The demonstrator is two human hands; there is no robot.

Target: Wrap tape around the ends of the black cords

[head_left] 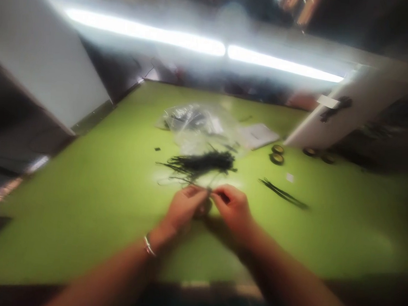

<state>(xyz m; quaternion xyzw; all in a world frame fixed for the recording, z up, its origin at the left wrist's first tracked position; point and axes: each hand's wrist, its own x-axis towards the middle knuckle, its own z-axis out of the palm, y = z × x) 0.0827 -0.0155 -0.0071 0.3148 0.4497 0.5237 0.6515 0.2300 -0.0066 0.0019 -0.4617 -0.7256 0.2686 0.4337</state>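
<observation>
Near the front of the green work surface, my left hand (185, 206) and my right hand (233, 207) meet, each with thumb and finger pinched together. Between the fingertips is a small dark piece of thin cord (209, 190); blur hides its detail. A bundle of thin black cords (203, 162) lies just beyond my fingers, loose ends spreading to the left. Under my hands is a dark roundish shape (203, 208), partly covered, whose kind I cannot make out. A metal bracelet (149, 246) circles my left wrist.
Behind the bundle lies a clear plastic bag (192, 119) with dark contents, beside a white pad (258, 136). Tape rolls (277, 158) and several separate black cords (282, 193) lie to the right. Upright panels (320, 117) flank the green table (78, 218); a tube light (146, 33) hangs above.
</observation>
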